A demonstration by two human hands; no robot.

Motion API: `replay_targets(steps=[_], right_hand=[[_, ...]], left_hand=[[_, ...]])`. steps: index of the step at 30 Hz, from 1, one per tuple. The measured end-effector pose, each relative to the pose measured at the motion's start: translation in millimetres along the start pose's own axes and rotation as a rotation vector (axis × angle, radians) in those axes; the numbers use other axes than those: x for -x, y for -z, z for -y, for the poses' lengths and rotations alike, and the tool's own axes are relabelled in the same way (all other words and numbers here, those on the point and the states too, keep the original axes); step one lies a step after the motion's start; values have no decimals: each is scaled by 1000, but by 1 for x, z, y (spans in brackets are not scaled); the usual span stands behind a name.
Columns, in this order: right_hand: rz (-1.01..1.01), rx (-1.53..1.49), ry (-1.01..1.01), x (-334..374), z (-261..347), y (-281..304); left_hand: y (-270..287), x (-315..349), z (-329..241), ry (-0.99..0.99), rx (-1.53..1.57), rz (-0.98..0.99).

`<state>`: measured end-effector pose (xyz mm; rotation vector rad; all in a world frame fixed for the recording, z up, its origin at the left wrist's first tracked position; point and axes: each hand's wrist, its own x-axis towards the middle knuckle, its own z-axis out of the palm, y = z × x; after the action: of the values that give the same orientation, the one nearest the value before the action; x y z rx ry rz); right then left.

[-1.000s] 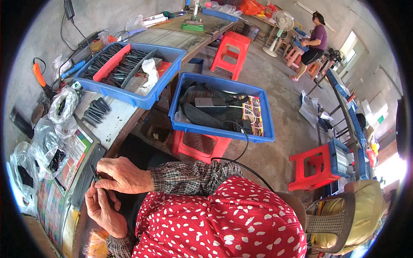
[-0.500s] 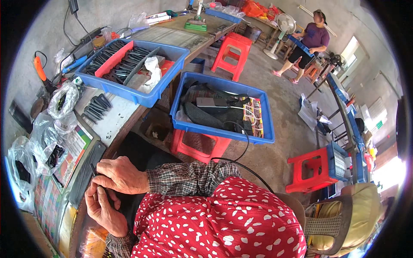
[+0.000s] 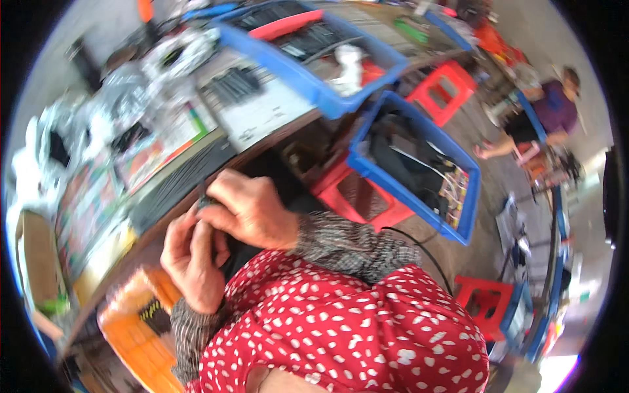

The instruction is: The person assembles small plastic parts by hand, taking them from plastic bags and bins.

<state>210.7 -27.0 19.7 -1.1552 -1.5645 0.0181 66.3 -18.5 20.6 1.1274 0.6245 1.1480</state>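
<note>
Fingers of both hands meet at the bench edge, left of frame centre, closed around something small and dark. The right hand (image 3: 252,209) lies on top, curled over, its fingertips pinching a dark part (image 3: 204,202) of which only a sliver shows; what it is cannot be told through the blur. The left hand (image 3: 193,255) sits just beneath, fingers bent upward against the same spot, seemingly steadying the part from below so that the upper hand can work on it. Holding it right at the bench (image 3: 262,141) edge keeps it close to the body and over the work surface.

Just beyond the hands a dark strip (image 3: 177,187) runs along the bench, likely a row of similar pieces laid ready within reach. Further up and left lie printed sheets (image 3: 98,196) and clear plastic bags (image 3: 124,85) with dark contents, seemingly stock kept at arm's length.

At upper centre a blue tray (image 3: 314,85) on the bench holds more dark pieces, a red insert and a white rag. A second blue tray (image 3: 419,177) rests on a red stool (image 3: 357,200) right of the hands, low beside the person's knee, holding cables and wiring. An orange crate (image 3: 134,334) stands at lower left, below the bench. Another person (image 3: 544,121) sits far off at upper right.
</note>
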Motion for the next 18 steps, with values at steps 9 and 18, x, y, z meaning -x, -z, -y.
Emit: replay_targets(steps=[9,18], right_hand=[[-46,-36,-3,-2,-4,-19],[46,-63,-41,-4,-5,-4]], left_hand=[[4,0,-1,-16,-5,-52],[-3,-1,-1,-19,-58,-66]])
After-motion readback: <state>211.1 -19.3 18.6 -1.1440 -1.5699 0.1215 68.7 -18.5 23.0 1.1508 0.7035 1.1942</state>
